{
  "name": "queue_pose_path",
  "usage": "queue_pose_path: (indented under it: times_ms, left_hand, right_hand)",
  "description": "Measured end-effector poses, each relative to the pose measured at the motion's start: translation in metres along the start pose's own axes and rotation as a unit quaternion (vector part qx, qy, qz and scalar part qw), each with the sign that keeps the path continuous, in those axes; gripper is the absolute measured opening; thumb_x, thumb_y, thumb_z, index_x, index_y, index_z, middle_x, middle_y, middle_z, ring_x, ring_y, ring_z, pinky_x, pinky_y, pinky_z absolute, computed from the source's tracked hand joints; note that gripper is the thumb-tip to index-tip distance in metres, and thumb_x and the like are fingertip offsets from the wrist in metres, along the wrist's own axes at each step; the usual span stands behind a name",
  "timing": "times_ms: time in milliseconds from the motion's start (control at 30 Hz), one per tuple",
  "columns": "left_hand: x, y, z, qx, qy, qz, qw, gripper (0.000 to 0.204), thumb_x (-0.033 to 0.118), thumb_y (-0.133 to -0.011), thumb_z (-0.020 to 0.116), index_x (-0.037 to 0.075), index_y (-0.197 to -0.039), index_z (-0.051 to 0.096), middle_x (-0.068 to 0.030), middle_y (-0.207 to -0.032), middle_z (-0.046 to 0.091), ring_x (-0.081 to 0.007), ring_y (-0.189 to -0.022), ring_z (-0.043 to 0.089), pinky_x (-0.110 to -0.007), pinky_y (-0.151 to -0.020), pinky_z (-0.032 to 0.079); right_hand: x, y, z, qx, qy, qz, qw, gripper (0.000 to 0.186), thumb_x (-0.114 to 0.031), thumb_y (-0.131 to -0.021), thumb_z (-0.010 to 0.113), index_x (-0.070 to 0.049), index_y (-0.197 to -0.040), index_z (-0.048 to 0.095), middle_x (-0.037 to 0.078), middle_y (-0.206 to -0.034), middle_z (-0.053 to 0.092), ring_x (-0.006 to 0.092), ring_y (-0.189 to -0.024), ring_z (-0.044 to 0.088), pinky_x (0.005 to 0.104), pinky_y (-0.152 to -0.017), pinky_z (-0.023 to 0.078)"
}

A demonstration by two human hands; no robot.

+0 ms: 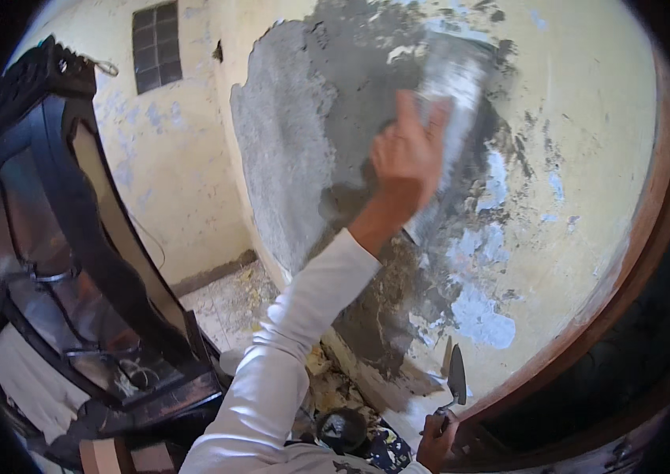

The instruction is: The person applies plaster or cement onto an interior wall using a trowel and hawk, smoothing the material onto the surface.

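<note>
My left hand (410, 154), its white-sleeved arm stretched up and forward, is closed on a plastering trowel. The trowel's long pale blade (461, 75) is smeared by motion and lies against or very close to the wall; its handle is hidden by my fingers. Around it spreads wet dark grey mortar (366, 87), with a lighter grey patch (279, 118) to the left. Low on the right, my right hand (436, 444) grips a small pointed trowel (456, 375) by its handle, blade upward near the wall's base.
A dark wooden cabinet with glass panels (90, 237) stands at the left. Below me are a dark bucket (343, 426) and rubble (323, 379) along the wall's foot. A brown wooden frame (627, 288) borders the wall at right. Peeling yellow paint (587, 142) surrounds the mortar.
</note>
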State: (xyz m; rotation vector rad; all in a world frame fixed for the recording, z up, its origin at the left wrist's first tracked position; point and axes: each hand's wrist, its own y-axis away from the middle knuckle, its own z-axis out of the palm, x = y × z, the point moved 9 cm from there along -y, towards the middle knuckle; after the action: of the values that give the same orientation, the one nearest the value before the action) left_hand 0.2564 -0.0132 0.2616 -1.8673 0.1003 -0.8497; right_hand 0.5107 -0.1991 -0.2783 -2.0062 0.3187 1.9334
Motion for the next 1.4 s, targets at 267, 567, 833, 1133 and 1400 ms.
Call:
queue_pose_path:
  times_ms: [267,567,833,1133,1400]
  left_hand:
    - [-0.025,0.095,-0.01,-0.094,0.111,0.196,0.97,0.044,0.051,-0.105,0.061,0.008,-0.111,0.053,-0.0191,-0.069,0.068,-0.0437,-0.063,0.069,-0.053,-0.054,0.05]
    - [-0.102,-0.085,-0.076,0.098,-0.057,0.37,0.922,0.062,0.07,-0.095,0.063,0.01,-0.111,0.065,-0.0122,-0.069,0.067,-0.0301,-0.056,0.065,-0.043,-0.05,0.048]
    - [-0.099,-0.188,-0.064,0.203,-0.068,0.514,0.831,0.065,0.079,-0.095,0.054,0.014,-0.098,0.063,-0.0077,-0.063,0.063,-0.0239,-0.054,0.064,-0.038,-0.05,0.05]
    - [-0.124,-0.079,-0.012,0.145,-0.035,0.609,0.779,0.059,0.071,-0.102,0.048,0.014,-0.09,0.059,-0.0022,-0.064,0.056,-0.0146,-0.053,0.056,-0.031,-0.049,0.047]
    - [-0.175,0.078,0.017,0.074,0.023,0.638,0.766,0.048,0.06,-0.106,0.052,0.016,-0.088,0.059,0.0023,-0.067,0.051,-0.0089,-0.054,0.05,-0.027,-0.049,0.041]
  right_hand:
    - [-0.009,0.03,-0.02,0.018,0.067,-0.094,0.993,0.031,-0.012,-0.106,0.064,0.002,-0.132,0.055,0.015,-0.117,0.06,0.0274,-0.103,0.057,0.0409,-0.093,0.049]
    - [-0.041,0.077,0.003,0.121,0.157,-0.051,0.979,0.042,-0.025,-0.107,0.065,-0.002,-0.141,0.053,0.011,-0.118,0.057,0.0211,-0.101,0.051,0.0352,-0.09,0.046]
    - [-0.03,0.094,0.103,0.2,0.122,-0.031,0.972,0.04,-0.007,-0.105,0.065,-0.006,-0.143,0.051,0.002,-0.105,0.055,0.0089,-0.081,0.047,0.0242,-0.07,0.043]
    - [-0.032,0.083,0.136,0.231,0.079,-0.065,0.968,0.036,-0.006,-0.106,0.062,-0.007,-0.14,0.049,0.002,-0.102,0.055,0.0082,-0.077,0.045,0.0232,-0.065,0.041]
    - [-0.029,0.077,0.138,0.215,0.04,-0.038,0.975,0.035,-0.012,-0.107,0.065,-0.007,-0.138,0.05,0.002,-0.099,0.055,0.0085,-0.077,0.046,0.0249,-0.063,0.042]
